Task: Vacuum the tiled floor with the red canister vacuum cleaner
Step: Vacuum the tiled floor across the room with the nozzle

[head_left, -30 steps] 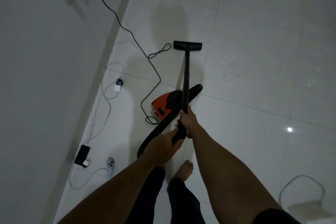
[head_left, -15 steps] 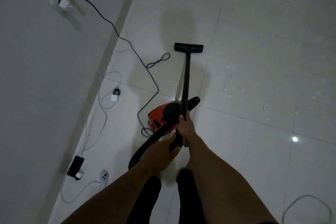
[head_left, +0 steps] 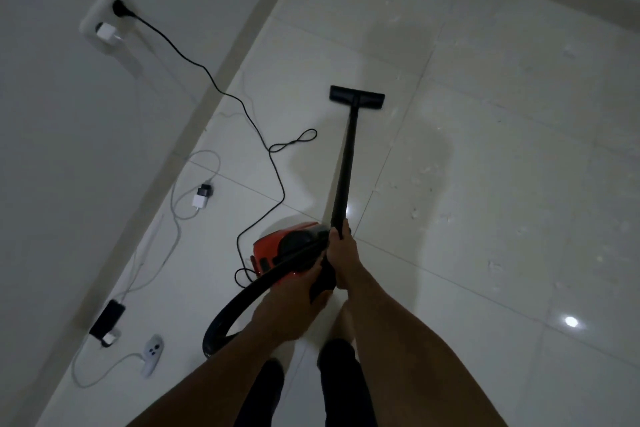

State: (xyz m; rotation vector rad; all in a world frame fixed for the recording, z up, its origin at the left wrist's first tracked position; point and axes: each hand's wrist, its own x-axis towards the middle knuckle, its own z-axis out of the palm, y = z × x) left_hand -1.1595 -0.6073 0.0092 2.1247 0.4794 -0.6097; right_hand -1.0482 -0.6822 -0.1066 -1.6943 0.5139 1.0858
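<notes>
Below the grip: both forearms (head_left: 408, 350) run off the bottom edge. Just left of the grip: red canister (head_left: 268, 248) half covered by hose (head_left: 239, 298) and left hand (head_left: 291, 305). Handle of wand (head_left: 346, 156) buried under right hand (head_left: 343, 256). Right of the grip: specks (head_left: 426, 172) too small to identify

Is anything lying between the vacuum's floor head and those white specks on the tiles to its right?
Nothing visible: only bare tile separates the floor head from the white specks. The looped black power cord lies on the other side, left of the wand.

Canister (head_left: 273, 246) left of wand (head_left: 346, 163), nozzle (head_left: 356, 98) ahead on floor (head_left: 485, 149)
</notes>
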